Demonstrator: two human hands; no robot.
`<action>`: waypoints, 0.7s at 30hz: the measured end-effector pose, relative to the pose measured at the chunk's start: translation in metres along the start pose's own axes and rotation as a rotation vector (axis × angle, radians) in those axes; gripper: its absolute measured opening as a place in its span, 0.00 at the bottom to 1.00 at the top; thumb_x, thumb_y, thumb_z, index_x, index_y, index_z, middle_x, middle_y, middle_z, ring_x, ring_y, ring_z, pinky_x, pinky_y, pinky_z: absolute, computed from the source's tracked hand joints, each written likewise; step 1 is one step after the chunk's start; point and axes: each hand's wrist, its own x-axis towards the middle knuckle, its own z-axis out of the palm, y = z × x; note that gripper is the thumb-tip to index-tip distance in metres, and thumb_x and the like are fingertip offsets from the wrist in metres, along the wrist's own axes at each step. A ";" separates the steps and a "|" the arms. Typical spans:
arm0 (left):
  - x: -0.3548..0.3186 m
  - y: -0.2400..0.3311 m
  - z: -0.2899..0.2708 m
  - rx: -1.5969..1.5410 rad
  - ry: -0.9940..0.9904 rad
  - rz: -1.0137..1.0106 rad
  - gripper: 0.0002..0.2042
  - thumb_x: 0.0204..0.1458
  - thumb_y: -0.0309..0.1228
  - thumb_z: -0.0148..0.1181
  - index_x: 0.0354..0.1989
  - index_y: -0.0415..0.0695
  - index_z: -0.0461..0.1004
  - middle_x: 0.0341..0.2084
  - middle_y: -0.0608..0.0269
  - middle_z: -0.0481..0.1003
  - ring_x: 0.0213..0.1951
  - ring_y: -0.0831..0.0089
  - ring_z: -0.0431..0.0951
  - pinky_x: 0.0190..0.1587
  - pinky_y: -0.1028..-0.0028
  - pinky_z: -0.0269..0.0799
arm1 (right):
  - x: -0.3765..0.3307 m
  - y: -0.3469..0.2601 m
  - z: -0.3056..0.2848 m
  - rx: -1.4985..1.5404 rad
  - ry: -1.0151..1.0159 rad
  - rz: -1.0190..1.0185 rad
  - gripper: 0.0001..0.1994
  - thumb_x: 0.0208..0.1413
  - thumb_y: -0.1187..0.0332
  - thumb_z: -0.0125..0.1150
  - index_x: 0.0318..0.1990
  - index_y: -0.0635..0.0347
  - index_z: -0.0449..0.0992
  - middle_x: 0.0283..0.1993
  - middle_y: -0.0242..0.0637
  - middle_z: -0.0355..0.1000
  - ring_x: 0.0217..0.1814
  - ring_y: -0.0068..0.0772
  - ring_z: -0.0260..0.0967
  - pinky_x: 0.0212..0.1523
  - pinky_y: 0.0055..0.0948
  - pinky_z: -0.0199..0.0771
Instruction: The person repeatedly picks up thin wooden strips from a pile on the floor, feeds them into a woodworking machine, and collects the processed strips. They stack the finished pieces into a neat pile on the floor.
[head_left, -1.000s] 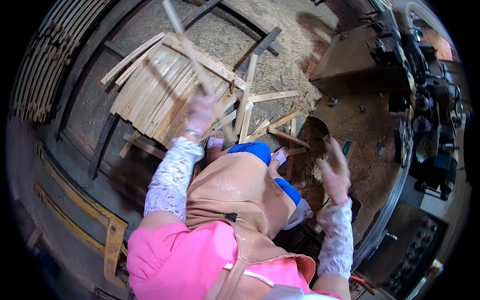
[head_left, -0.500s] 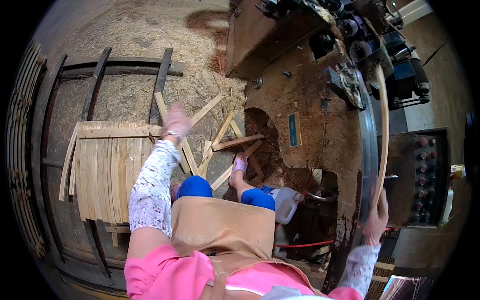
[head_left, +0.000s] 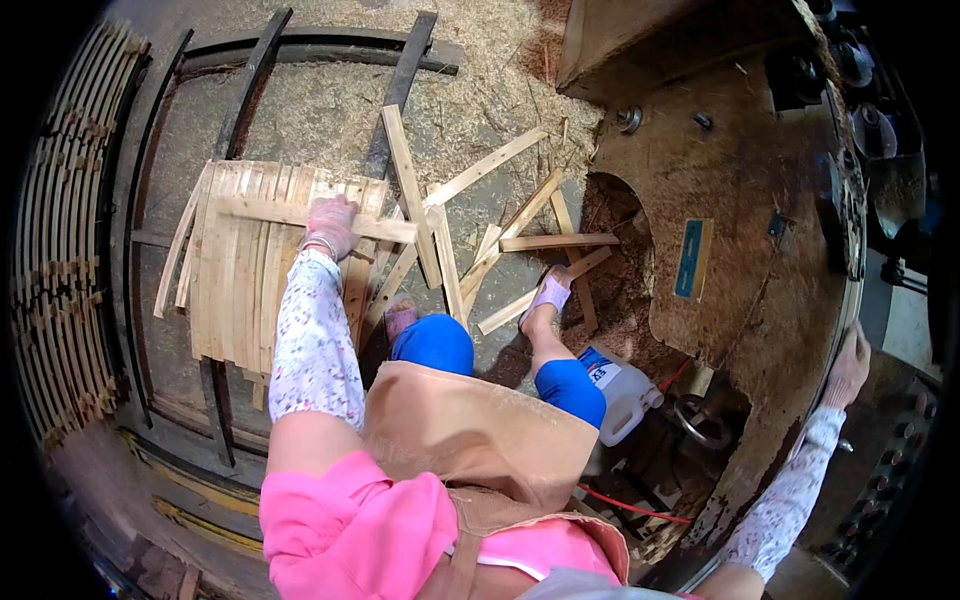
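Note:
My left hand (head_left: 333,225) is closed over a wooden strip (head_left: 265,210), which lies at a slant across a stack of pale wooden strips (head_left: 225,310). The held strip's right end juts past the stack. Far to the right, my right hand (head_left: 849,370) is at the edge of the machine table (head_left: 690,350), its fingers drawn together. What it grips is hard to make out against the bright edge. Several loose strips (head_left: 490,165) lie crossed on the floor between the stack and the machine.
A dark metal rack (head_left: 240,90) runs under and behind the stack. Curved strips (head_left: 70,270) are piled at the far left. A white plastic jug (head_left: 630,395) and a red hose (head_left: 630,505) are by my knee. Sawdust covers the floor; a button panel (head_left: 890,470) stands right.
The view has swung left. My left hand has come down onto the strip atop the stack and grasped it. The curved strip that my right hand held at the machine no longer shows clearly.

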 end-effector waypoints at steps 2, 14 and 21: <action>-0.024 0.019 -0.038 -0.211 0.109 0.040 0.19 0.57 0.40 0.62 0.56 0.49 0.76 0.49 0.59 0.79 0.53 0.58 0.79 0.57 0.62 0.73 | -0.003 -0.045 0.023 0.032 0.077 -0.096 0.19 0.70 0.60 0.56 0.61 0.63 0.77 0.60 0.42 0.76 0.63 0.35 0.72 0.68 0.30 0.66; -0.195 0.188 -0.414 -2.546 0.071 1.077 0.18 0.66 0.45 0.56 0.46 0.39 0.75 0.33 0.52 0.80 0.37 0.61 0.82 0.45 0.63 0.80 | -0.235 -0.238 0.030 0.830 -0.815 -0.083 0.44 0.48 0.72 0.73 0.74 0.65 0.58 0.69 0.52 0.65 0.71 0.40 0.65 0.72 0.33 0.61; -0.221 0.311 -0.432 -1.155 1.944 0.805 0.16 0.61 0.19 0.55 0.57 0.29 0.72 0.44 0.44 0.79 0.50 0.52 0.81 0.58 0.59 0.77 | -0.297 -0.162 -0.064 0.516 -0.245 -0.198 0.47 0.50 0.77 0.69 0.77 0.66 0.50 0.75 0.49 0.59 0.75 0.37 0.59 0.69 0.33 0.65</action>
